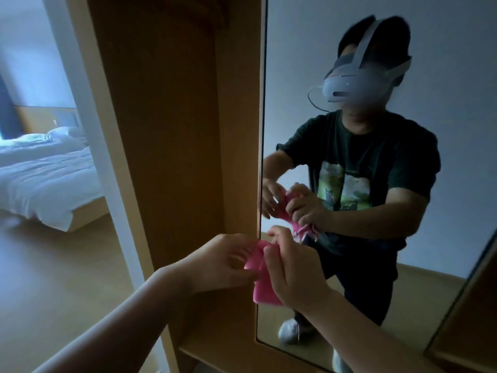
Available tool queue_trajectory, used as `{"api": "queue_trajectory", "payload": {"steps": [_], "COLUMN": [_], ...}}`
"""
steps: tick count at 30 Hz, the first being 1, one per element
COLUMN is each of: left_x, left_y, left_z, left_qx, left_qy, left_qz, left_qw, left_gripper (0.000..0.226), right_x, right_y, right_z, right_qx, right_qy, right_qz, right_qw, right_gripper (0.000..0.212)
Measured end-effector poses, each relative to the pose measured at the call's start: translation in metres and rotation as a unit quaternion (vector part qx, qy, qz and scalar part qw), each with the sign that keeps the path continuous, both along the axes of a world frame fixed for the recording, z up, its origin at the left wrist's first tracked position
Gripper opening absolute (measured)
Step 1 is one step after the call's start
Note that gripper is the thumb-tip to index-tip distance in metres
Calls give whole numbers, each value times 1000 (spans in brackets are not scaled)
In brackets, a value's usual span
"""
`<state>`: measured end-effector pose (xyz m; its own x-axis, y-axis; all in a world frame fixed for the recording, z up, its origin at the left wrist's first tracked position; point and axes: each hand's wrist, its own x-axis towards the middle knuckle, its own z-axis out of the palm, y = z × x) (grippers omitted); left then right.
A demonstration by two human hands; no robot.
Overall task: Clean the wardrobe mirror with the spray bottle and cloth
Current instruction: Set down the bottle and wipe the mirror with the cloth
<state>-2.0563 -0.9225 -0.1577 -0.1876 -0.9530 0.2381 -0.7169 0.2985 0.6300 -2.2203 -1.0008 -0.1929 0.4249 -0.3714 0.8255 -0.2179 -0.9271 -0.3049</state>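
A pink cloth (262, 289) is held between both my hands just in front of the mirror's left edge. My left hand (223, 262) pinches the cloth's upper left part with its fingertips. My right hand (290, 267) grips the cloth from the right, fingers curled round it. The tall wardrobe mirror (443, 76) fills the right side and reflects a person holding the same pink cloth. No spray bottle is in view.
The open wooden wardrobe (166, 130) stands left of the mirror, with a low shelf (215, 351) at its bottom. Beyond a white door frame (88, 109) a bed (45, 179) with white bedding stands on a wooden floor (53, 278).
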Motion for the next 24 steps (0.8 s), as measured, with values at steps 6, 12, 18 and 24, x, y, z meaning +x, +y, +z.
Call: {"api": "queue_trajectory", "payload": {"steps": [6,12,18,24], "left_x": [-8,4,13,13], "left_y": [17,36,53,53], "left_z": [102,159,179,186], "left_qx": [-50,-77,-52,-121], "left_qy": [3,67,92,69], "left_qz": [53,56,-9,36], "left_qw": [997,993,994,990], "left_gripper": [12,12,27,12], "right_x": [-11,-38,-22,-22], "right_y": [21,23,49,65], "right_z": [112,161,181,193], "right_qx": [20,232,352,360], "right_qy": [63,86,-16,-39], "right_qz": [50,102,147,116], "right_qw": [997,964,924,925], "right_gripper": [73,69,39,61]}}
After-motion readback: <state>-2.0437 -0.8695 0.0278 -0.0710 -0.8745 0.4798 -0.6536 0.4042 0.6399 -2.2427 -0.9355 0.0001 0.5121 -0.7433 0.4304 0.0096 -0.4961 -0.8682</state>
